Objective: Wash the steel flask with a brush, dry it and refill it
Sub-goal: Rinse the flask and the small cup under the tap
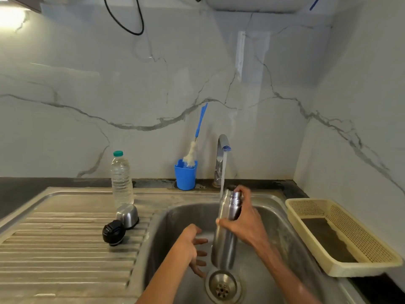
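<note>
My right hand (pixel 240 224) grips the steel flask (pixel 225 242) near its neck and holds it upright in the sink basin (pixel 175 218). Water runs from the tap (pixel 221 159) onto the flask's open top. My left hand (pixel 192 246) is open with fingers spread, just left of the flask's lower body, not touching it. The bottle brush (pixel 194 148), with a blue handle and white bristles, stands in a blue cup (pixel 185 177) behind the sink. The steel cup lid (pixel 127 215) and black stopper (pixel 113 232) lie on the drainboard.
A clear plastic water bottle (pixel 121 179) with a green cap stands on the drainboard (pixel 65 249) at the back. A cream plastic basket (pixel 341 235) sits right of the sink. The drain strainer (pixel 222 286) is below the flask. Marble walls close in behind and to the right.
</note>
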